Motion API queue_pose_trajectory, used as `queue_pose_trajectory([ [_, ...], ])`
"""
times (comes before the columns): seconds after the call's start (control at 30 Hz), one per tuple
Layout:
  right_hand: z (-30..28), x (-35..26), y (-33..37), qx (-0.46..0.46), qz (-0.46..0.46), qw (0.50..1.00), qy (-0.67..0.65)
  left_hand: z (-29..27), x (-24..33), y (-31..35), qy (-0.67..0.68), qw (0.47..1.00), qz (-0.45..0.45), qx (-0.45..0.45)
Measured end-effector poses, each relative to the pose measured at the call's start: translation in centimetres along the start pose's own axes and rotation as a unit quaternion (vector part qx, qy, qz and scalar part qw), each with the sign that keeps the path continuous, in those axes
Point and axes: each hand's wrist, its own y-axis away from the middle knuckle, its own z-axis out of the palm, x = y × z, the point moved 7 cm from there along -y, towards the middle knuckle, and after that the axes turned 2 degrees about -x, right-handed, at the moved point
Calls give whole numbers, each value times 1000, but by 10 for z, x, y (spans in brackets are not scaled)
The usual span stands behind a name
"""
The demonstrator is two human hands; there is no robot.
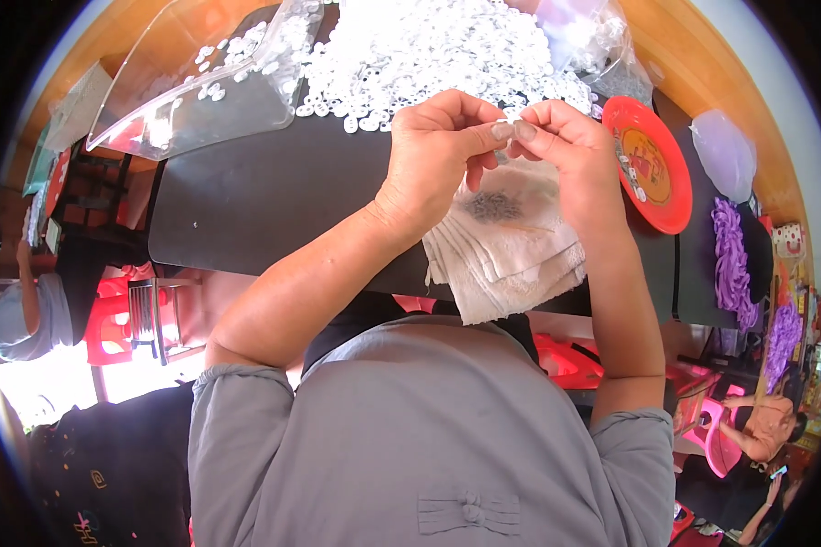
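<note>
My left hand [438,150] and my right hand [575,141] meet over the table, thumbs and forefingers pinched together. Between the fingertips is a small white plastic piece [512,122], mostly covered by them. Just beyond the hands spreads a big heap of small, roundish white plastic pieces [429,55]. Beneath the hands lies a folded cream towel [511,260], hanging over the table's near edge. A patch of tiny dark grey bits [493,206] rests on it. To the right of my right hand is a red plate [675,187] with a few pieces at its left side.
A clear plastic bin [192,114] lies tipped at the far left, white pieces inside. Clear plastic bags [602,41] sit at the far right. Purple strands [732,264] lie at the dark table's [246,205] right side. Other people are seated at both sides, near pink stools [114,314].
</note>
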Motion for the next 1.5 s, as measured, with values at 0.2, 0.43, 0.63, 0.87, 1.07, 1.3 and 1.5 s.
queue_pose_trajectory([
  [0.2, -8, -7, 2, -114, 17, 992, -56, 20, 11, 5, -37, 992, 44, -109],
  [0.43, -3, -2, 9, -100, 47, 990, -84, 18, 13, 9, -69, 991, 49, -103],
  [0.63, 4, 2, 13, -132, 59, 980, -136, 20, 19, 16, -103, 986, 88, -96],
  [0.87, 12, -4, 16, -145, 37, 975, -165, 22, 21, 21, -52, 987, 96, -121],
  [1.07, 19, 0, 15, -158, 53, 958, -234, 21, 18, 22, -33, 986, 111, -120],
  [1.3, 27, 0, 17, -179, 52, 937, -296, 21, 22, 22, -17, 980, 130, -147],
  [1.5, 25, 1, 19, -160, 48, 940, -297, 22, 19, 22, -32, 977, 150, -151],
])
